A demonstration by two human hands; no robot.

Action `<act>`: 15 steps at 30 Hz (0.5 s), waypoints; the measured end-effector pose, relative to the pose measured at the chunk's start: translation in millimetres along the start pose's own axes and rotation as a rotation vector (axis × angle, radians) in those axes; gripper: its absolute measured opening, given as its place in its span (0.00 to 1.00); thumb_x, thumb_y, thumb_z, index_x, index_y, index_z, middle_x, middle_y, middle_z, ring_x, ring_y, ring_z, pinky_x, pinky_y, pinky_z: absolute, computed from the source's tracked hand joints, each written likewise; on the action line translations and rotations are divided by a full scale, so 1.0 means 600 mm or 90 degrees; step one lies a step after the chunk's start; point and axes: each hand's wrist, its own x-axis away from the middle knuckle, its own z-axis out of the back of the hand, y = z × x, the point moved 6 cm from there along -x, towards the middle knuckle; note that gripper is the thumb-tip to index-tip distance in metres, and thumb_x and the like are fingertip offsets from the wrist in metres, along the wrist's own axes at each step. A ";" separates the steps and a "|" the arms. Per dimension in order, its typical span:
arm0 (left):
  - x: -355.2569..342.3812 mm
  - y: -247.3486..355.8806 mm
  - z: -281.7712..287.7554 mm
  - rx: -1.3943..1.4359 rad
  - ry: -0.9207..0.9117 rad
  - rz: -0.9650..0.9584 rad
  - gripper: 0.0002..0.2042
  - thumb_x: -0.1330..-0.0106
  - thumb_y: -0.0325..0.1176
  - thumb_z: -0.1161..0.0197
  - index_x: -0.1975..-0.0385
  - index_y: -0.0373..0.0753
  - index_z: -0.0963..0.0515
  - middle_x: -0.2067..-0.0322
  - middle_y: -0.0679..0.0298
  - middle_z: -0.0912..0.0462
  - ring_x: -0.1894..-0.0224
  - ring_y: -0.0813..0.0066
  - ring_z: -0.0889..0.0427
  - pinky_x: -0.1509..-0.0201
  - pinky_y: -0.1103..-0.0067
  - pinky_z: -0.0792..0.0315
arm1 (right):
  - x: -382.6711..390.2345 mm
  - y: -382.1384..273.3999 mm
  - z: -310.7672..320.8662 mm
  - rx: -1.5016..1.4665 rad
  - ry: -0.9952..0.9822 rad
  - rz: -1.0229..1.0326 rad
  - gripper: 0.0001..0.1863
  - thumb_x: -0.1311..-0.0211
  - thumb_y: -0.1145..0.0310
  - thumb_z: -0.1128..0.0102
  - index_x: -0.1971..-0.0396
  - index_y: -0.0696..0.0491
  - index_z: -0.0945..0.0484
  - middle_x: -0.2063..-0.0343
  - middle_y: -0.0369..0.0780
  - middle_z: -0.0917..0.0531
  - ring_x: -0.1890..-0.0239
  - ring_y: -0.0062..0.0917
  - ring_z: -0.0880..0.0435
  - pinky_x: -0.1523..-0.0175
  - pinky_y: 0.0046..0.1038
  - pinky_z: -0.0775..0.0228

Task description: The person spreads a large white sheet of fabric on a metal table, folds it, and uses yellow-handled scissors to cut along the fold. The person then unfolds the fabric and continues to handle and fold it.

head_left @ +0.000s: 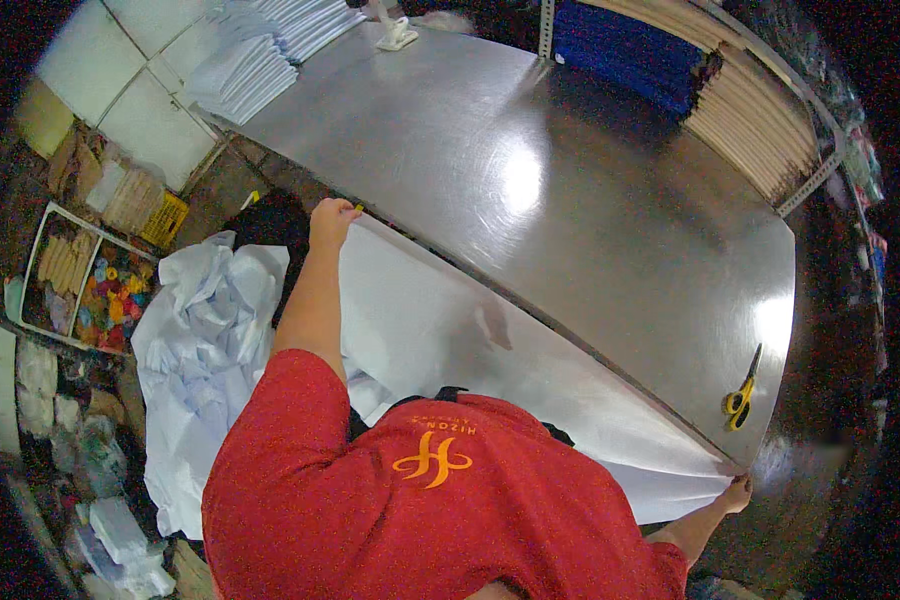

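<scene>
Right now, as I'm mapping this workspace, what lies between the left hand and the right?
White cloth spans from the left hand to the right hand, beside the metal table, in the head view.

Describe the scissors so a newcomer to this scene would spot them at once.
Find the large metal table and follow its near edge to the right hand gripping white cloth. On the table, above that hand in the picture, lie the scissors; yellow handles set them apart from the grey metal.
</scene>
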 end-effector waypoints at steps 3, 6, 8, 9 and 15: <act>0.008 0.012 0.011 -0.059 0.002 0.008 0.12 0.57 0.40 0.34 0.75 0.40 0.20 0.73 0.56 0.24 0.65 0.58 0.25 0.60 0.69 0.32 | 0.005 0.003 0.012 0.036 0.002 -0.027 0.15 0.46 0.56 0.45 0.66 0.51 0.20 0.76 0.35 0.18 0.75 0.21 0.20 0.73 0.22 0.28; 0.008 0.020 0.002 -0.089 -0.007 0.012 0.12 0.55 0.41 0.35 0.75 0.41 0.20 0.72 0.56 0.23 0.65 0.58 0.25 0.60 0.69 0.32 | 0.000 0.015 0.003 -0.155 -0.048 -0.029 0.17 0.46 0.54 0.47 0.67 0.52 0.20 0.76 0.35 0.18 0.75 0.21 0.20 0.72 0.23 0.28; 0.004 0.015 -0.012 -0.067 -0.024 0.039 0.11 0.54 0.42 0.37 0.75 0.41 0.20 0.72 0.56 0.23 0.65 0.58 0.25 0.60 0.69 0.32 | -0.006 0.023 0.003 -0.096 -0.021 -0.047 0.16 0.46 0.56 0.47 0.65 0.51 0.21 0.74 0.37 0.18 0.75 0.21 0.20 0.69 0.24 0.28; 0.001 0.013 -0.019 -0.063 -0.023 0.036 0.11 0.53 0.41 0.37 0.75 0.41 0.20 0.72 0.56 0.23 0.65 0.58 0.25 0.61 0.69 0.32 | -0.008 0.025 -0.004 -0.121 -0.034 -0.058 0.16 0.46 0.56 0.47 0.65 0.51 0.21 0.73 0.37 0.18 0.75 0.21 0.20 0.68 0.24 0.28; -0.005 0.006 -0.031 0.011 -0.015 -0.083 0.11 0.50 0.38 0.39 0.71 0.38 0.22 0.71 0.57 0.21 0.66 0.60 0.24 0.61 0.72 0.31 | 0.015 0.001 0.002 -0.038 -0.035 -0.008 0.16 0.48 0.65 0.45 0.60 0.56 0.24 0.66 0.40 0.19 0.68 0.25 0.21 0.62 0.25 0.28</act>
